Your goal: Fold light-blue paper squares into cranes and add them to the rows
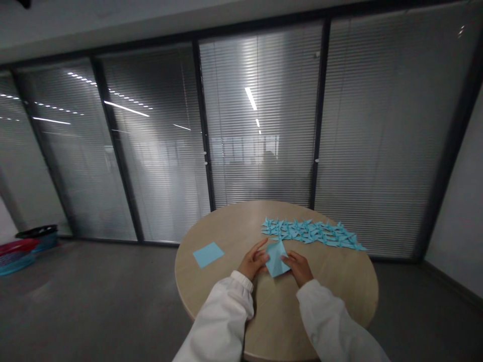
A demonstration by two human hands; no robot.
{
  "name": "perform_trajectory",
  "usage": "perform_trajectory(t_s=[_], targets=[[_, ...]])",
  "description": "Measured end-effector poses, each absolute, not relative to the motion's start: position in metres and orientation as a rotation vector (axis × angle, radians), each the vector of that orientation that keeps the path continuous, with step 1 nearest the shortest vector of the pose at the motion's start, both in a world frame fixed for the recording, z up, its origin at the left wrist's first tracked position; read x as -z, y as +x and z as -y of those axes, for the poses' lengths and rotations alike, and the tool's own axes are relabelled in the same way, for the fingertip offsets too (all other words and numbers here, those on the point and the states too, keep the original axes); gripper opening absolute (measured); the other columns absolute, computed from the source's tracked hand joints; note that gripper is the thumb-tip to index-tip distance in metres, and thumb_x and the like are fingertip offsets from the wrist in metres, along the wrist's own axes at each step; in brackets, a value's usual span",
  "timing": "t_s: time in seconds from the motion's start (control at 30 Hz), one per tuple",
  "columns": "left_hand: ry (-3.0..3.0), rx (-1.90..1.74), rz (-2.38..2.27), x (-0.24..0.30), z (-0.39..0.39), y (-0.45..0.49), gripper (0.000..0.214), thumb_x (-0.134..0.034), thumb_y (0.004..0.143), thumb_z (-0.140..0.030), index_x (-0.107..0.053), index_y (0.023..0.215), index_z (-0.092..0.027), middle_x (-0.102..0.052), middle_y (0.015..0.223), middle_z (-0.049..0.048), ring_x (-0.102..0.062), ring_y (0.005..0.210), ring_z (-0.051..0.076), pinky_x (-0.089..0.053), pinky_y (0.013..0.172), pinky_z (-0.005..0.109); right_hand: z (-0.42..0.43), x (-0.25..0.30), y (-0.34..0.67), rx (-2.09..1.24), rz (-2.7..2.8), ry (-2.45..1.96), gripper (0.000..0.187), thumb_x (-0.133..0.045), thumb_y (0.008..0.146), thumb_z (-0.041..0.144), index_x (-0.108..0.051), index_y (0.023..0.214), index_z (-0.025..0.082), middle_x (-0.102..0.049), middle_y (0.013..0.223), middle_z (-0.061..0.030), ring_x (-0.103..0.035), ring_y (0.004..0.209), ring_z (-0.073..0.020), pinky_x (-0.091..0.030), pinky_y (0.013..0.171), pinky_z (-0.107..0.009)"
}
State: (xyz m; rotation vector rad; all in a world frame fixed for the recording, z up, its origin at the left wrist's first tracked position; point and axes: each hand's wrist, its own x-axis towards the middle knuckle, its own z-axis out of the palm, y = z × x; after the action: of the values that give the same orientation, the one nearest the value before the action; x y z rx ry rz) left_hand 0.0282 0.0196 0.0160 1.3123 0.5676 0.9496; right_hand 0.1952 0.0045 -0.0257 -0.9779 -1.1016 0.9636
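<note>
A light blue paper sheet (276,258), partly folded, lies on the round wooden table (234,226) between my two hands. My left hand (253,261) rests at the sheet's left edge, fingers stretched out and pressing on the paper. My right hand (299,266) holds the sheet's right edge with curled fingers. Both arms wear white sleeves. A flat blue square sheet (208,254) lies apart to the left of my hands.
Several folded blue paper pieces (311,233) lie in a band across the table's far right. Glass walls with closed blinds (260,125) stand behind the table. Coloured baskets (22,246) sit on the grey floor at far left.
</note>
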Motion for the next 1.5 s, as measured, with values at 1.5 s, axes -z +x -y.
perform_trajectory(t_s=[1.5], targets=[[1.222, -1.174, -0.865, 0.010, -0.045, 0.027, 0.048, -0.076, 0.039, -0.026, -0.057, 0.080, -0.011, -0.056, 0.053, -0.0019, -0.050, 0.046, 0.009, -0.041, 0.049, 0.022, 0.000, 0.023, 0.185, -0.712, 1.264, -1.023, 0.021, -0.062, 0.063, 0.034, -0.052, 0.072, 0.019, -0.058, 0.067, -0.0017, -0.058, 0.066, -0.0173, -0.047, 0.061, -0.026]])
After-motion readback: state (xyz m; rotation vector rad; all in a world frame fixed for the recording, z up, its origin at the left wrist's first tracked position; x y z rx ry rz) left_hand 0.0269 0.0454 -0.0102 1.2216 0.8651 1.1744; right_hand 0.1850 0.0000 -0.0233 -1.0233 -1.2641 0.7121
